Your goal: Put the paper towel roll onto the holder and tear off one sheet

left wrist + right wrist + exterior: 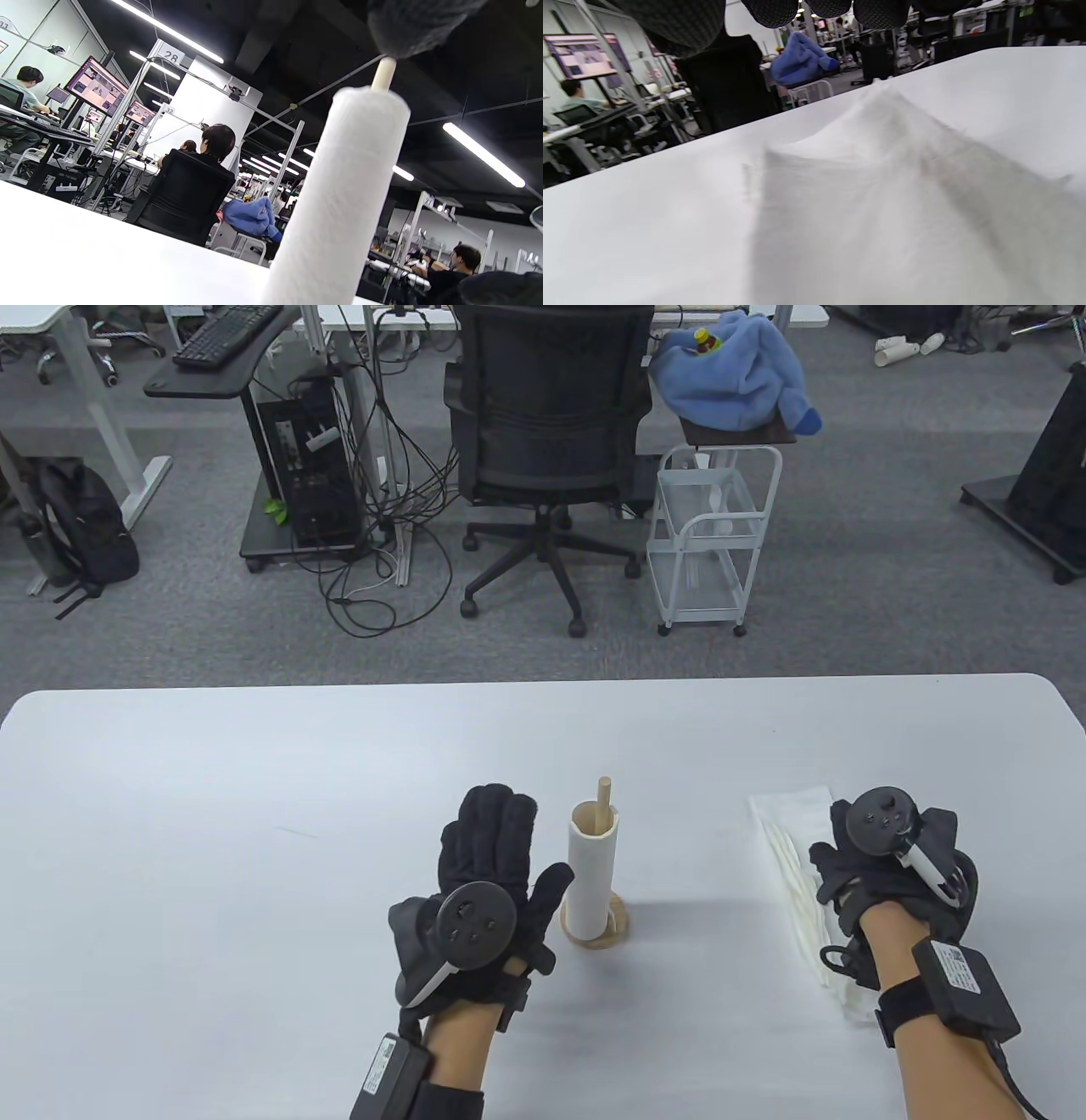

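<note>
The paper towel roll stands upright on the wooden holder near the table's middle front, and the holder's rod pokes out of its core. My left hand is just left of the roll with straight fingers, the thumb close to the roll's lower part. In the left wrist view the roll fills the middle, a fingertip above the rod. A loose, creased white sheet lies on the right. My right hand rests over it, fingertips hanging above the sheet.
The white table ends at its far edge around mid-frame. Beyond it on the floor are a black office chair, a white wire cart and a blue cloth on a stool.
</note>
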A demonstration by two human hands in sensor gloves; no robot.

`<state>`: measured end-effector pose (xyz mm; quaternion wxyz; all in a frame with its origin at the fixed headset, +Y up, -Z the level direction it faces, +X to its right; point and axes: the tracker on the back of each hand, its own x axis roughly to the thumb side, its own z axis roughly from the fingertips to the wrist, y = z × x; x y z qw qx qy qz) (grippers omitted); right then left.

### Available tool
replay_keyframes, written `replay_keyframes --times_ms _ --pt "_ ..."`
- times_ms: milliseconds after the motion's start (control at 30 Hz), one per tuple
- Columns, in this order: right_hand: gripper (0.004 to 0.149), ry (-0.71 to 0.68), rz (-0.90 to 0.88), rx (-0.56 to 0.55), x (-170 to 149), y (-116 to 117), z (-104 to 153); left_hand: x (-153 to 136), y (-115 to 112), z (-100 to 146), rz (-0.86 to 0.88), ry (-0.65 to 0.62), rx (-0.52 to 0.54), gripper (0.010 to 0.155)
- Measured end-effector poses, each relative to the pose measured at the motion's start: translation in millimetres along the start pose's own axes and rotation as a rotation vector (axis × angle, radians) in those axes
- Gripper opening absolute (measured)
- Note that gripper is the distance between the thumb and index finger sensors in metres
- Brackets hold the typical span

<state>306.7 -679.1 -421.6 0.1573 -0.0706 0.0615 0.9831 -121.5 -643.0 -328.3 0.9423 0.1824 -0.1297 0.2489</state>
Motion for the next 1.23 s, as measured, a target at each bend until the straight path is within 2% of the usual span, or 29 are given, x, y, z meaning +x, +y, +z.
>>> replay_keyframes --times_ms 200,433,600,700,900,1233 --pt "0.069 -0.119 -0.026 0.005 34.0 20.0 31.1 -18.1 11.2 30.6 -0.033 0.086 -0.022 0.074" --pt "0.070 -0.201 -0.058 0.059 60.7 50.7 69.8 -27.0 6.9 61.2 -0.082 0.131 -0.108 0.075" --pt "0.071 -0.239 -0.093 0.118 67.6 62.3 96.6 -31.1 12.5 78.4 -0.103 0.156 -0.121 0.076" --pt "0.072 -0.232 -0.078 0.078 62.8 66.7 110.7 -35.0 10.8 90.3 -0.069 0.182 -0.133 0.076" --pt "0.071 -0.215 -0.090 0.058 53.0 90.0 110.7 -46.2 -3.0 94.9 -0.119 0.205 -0.183 0.073" --pt "0.071 -0.169 -0.154 0.118 41.0 99.4 104.3 -55.0 -11.6 92.1 -0.146 0.249 -0.232 0.073"
